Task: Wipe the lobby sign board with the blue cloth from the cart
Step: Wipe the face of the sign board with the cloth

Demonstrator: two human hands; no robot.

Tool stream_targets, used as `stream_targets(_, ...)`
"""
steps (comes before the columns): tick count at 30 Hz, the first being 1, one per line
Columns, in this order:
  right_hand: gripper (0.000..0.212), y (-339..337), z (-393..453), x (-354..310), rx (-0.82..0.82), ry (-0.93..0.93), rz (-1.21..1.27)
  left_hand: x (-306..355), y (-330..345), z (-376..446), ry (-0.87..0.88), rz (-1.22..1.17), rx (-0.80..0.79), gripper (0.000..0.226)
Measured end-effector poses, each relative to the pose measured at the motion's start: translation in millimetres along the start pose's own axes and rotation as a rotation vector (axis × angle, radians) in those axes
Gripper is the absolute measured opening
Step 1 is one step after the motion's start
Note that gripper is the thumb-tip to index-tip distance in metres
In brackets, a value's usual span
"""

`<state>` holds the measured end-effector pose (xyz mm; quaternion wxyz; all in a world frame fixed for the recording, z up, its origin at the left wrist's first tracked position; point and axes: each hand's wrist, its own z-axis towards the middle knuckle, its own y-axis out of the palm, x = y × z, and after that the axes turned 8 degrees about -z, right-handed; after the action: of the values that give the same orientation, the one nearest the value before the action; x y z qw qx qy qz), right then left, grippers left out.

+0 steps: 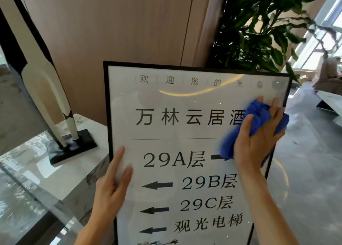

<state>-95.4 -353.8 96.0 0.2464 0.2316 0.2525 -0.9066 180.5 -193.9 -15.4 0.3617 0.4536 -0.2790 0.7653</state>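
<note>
Wiping is underway: our right hand (pixel 259 133) grips the bunched blue cloth (pixel 259 115) and presses it on the sign board (pixel 185 104) near its right edge, so the cloth rubs the glossy face. Our left hand (pixel 112 187) lies with fingers straight against the board's left edge, below and well apart from the right, likely to steady the frame against the push. Left of that hand, a sculpture (pixel 55 100) stands on the desk (pixel 37 170); a plant (pixel 259 31) rises beyond the right hand.
</note>
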Motion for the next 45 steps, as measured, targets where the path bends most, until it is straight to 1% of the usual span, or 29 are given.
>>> stream_targets(2, 0.055, 4, -7, -17, 0.001, -0.049, -0.002, -2, 0, -2, 0.023, -0.001, 0.011, 0.051)
stream_targets(5, 0.05, 12, -22, -39, -0.058, -0.141, -0.076, -3, 1, -3, 0.075, 0.026, -0.008, 0.047)
stream_targets(8, 0.057, 23, -44, -66, -0.116, -0.217, -0.16, -8, 2, -4, 0.113, 0.047, -0.022, 0.05)
stream_targets(10, 0.056, 30, -63, -84, -0.134, -0.308, -0.196, -11, 2, -5, 0.143, 0.048, -0.025, 0.05)
stream_targets(13, 0.055, 39, -90, -100, -0.166, -0.442, -0.23, -14, 1, -5, 0.141, 0.056, -0.029, 0.05)
stream_targets(19, 0.061, 42, -149, -98, -0.234, -0.615, -0.262, -16, -1, -8, 0.144, -0.001, -0.06, 0.051)
stream_targets(24, 0.063, 37, -194, -72, -0.297, -0.681, -0.324, -18, -1, -5, 0.175, -0.022, -0.072, 0.051)
stream_targets(26, 0.061, 33, -204, -57, -0.301, -0.673, -0.314, -19, -2, -5, 0.196, -0.041, -0.088, 0.052)
stream_targets(28, 0.06, 29, -210, -42, -0.282, -0.618, -0.287, -19, -3, -4, 0.193, -0.09, -0.11, 0.052)
stream_targets(31, 0.06, 23, -209, -22, -0.227, -0.417, -0.203, -18, -2, -5, 0.201, -0.095, -0.102, 0.05)
stream_targets(34, 0.057, 13, -199, 4, -0.185, -0.187, -0.047, -18, -2, -6, 0.205, -0.084, -0.072, 0.049)
stream_targets(36, 0.052, 6, -190, 25, -0.178, -0.079, 0.016, -19, -2, -6, 0.203, -0.081, -0.076, 0.049)
stream_targets(38, 0.054, -2, -178, 47, -0.16, -0.003, 0.039, -23, -2, -5, 0.214, -0.056, -0.097, 0.049)
stream_targets(40, 0.056, -8, -164, 63, -0.136, 0.028, 0.036, -26, -2, -6, 0.221, -0.032, -0.11, 0.049)
stream_targets(45, 0.054, -18, -139, 90, -0.128, 0.011, 0.054, -31, 0, -16, 0.26, -0.067, -0.097, 0.047)
